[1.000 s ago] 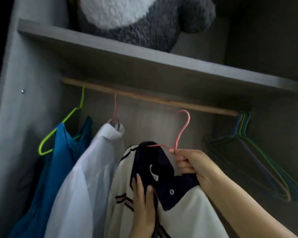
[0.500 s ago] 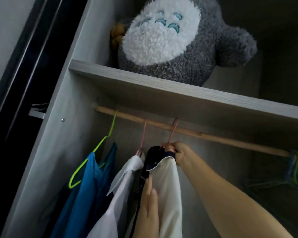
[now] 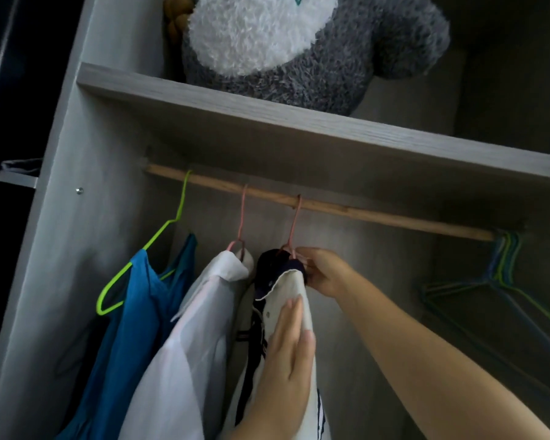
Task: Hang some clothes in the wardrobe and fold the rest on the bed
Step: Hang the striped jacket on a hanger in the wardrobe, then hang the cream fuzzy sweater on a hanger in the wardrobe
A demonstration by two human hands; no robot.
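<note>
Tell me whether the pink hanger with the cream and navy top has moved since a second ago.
Yes. The pink hanger went up and left: its hook, then below the wooden rail, now sits over it, beside the white shirt.

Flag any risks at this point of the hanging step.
The right hand pinches the pink hanger at its neck; letting go abruptly could set it swinging on the rod. The cream shirt hangs close to the white shirt, so smoothing with the left hand may drag both.

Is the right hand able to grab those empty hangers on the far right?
Probably yes: the right hand only pinches the pink hanger, and nothing hangs between it and the empty hangers.
</note>
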